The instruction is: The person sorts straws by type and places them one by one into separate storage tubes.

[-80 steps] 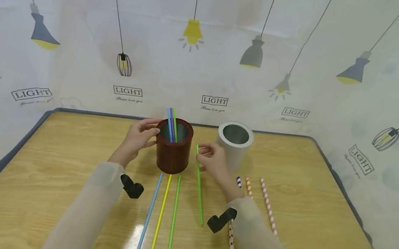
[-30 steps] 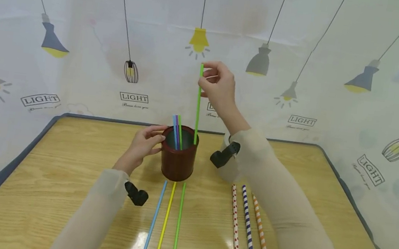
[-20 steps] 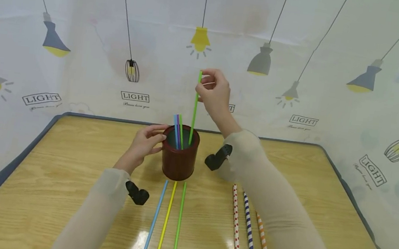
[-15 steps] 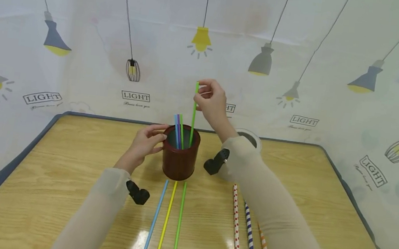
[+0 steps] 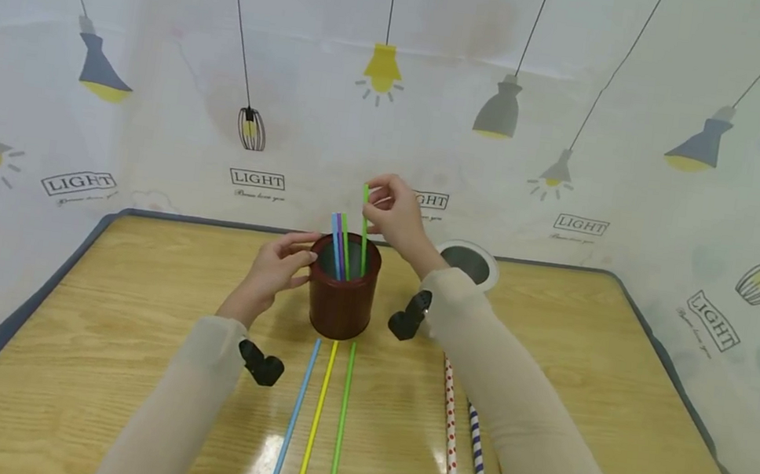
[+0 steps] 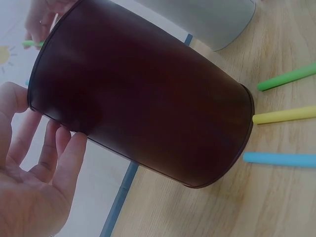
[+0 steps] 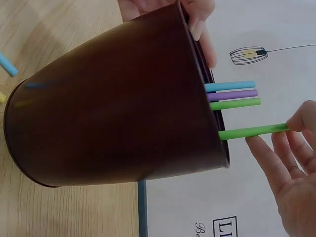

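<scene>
A dark red cup stands mid-table with blue, purple and green straws upright in it. My right hand pinches the top of another green straw whose lower end is inside the cup; the right wrist view shows this green straw sticking out past the cup rim. My left hand rests its fingers against the cup's left side near the rim, and the left wrist view shows those fingers touching the cup.
Blue, yellow and green straws lie side by side on the wooden table in front of the cup. Patterned paper straws lie to the right, partly under my right arm. A grey cup stands behind the right forearm.
My right hand lifted the green straw off the table, raised it over the red cup, and has lowered it steadily into the cup. The left hand stayed on the cup.
</scene>
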A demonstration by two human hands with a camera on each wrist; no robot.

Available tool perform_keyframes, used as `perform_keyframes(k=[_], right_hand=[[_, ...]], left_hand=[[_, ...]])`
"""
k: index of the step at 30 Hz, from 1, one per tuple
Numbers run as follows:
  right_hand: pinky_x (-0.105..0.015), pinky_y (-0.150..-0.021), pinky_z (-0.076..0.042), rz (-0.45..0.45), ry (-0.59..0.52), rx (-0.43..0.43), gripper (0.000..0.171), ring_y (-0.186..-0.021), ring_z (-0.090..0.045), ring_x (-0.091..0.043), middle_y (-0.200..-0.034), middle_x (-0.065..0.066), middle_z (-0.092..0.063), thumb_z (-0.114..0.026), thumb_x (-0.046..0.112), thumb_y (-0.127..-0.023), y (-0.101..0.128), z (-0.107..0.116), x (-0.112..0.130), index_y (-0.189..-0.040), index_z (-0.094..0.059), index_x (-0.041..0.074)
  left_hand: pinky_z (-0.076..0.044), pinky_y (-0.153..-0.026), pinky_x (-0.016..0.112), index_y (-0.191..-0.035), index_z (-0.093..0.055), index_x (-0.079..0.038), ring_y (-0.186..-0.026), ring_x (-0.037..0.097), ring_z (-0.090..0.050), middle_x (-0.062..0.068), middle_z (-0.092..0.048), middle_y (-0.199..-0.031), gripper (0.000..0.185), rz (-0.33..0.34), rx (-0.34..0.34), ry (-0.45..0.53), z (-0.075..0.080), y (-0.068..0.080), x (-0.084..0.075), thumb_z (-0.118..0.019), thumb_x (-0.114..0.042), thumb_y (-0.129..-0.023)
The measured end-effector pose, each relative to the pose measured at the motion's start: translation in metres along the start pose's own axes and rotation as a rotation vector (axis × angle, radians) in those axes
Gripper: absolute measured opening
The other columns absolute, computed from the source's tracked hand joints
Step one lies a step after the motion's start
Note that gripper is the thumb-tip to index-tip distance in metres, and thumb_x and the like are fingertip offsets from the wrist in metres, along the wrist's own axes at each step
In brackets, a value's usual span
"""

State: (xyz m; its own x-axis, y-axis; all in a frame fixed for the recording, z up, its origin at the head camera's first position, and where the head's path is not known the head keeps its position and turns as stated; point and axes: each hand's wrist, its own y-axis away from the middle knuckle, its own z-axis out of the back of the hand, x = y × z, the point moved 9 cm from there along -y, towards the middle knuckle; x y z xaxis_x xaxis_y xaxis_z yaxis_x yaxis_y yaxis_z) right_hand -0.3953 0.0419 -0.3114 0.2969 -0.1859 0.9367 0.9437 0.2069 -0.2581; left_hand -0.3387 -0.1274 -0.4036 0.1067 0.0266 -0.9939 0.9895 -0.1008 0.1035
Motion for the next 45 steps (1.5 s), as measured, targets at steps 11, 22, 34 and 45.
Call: perform_keyframes(k=[11,22,34,45], right_hand=[[-0.035,-0.057,-0.054,-0.074,0.039,0.147,0.026,-0.074,-0.056,-0.023,-0.086,-0.01,-0.054,-0.057,-0.005,-0.082,0.001,-0.015,-0.019,-0.107,-0.053,-0.001],[-0.028,-0.059,-0.051,-0.09,0.141,0.194,0.026,-0.071,-0.057,-0.018,-0.087,-0.012,-0.059,-0.059,-0.002,-0.082,0.003,-0.021,-0.025,-0.107,-0.055,0.0],[-0.027,-0.059,-0.048,-0.042,0.221,0.207,0.025,-0.074,-0.057,-0.021,-0.087,-0.013,-0.06,-0.061,0.0,-0.08,0.005,-0.026,-0.022,-0.105,-0.056,-0.001],[-0.03,-0.059,-0.052,-0.085,0.19,0.259,0.027,-0.071,-0.059,-0.022,-0.089,-0.013,-0.06,-0.059,0.003,-0.084,0.004,-0.026,-0.018,-0.111,-0.057,0.001]], left_hand=[[-0.046,-0.086,0.043,-0.13,-0.051,-0.01,-0.105,0.021,-0.051,0.012,-0.05,-0.118,0.039,0.039,-0.007,0.0,-0.001,0.0,0.002,-0.053,-0.011,-0.091],[-0.046,-0.086,0.043,-0.13,-0.051,-0.01,-0.105,0.02,-0.051,0.012,-0.05,-0.119,0.039,0.031,0.007,-0.002,-0.001,-0.002,0.002,-0.053,-0.011,-0.091],[-0.045,-0.088,0.045,-0.132,-0.049,-0.008,-0.106,0.021,-0.049,0.013,-0.049,-0.118,0.041,0.038,0.022,0.008,-0.004,0.002,0.0,-0.052,-0.011,-0.091],[-0.047,-0.085,0.044,-0.129,-0.051,-0.008,-0.103,0.021,-0.05,0.011,-0.051,-0.116,0.039,0.024,0.001,0.002,0.0,-0.002,0.0,-0.053,-0.01,-0.09]])
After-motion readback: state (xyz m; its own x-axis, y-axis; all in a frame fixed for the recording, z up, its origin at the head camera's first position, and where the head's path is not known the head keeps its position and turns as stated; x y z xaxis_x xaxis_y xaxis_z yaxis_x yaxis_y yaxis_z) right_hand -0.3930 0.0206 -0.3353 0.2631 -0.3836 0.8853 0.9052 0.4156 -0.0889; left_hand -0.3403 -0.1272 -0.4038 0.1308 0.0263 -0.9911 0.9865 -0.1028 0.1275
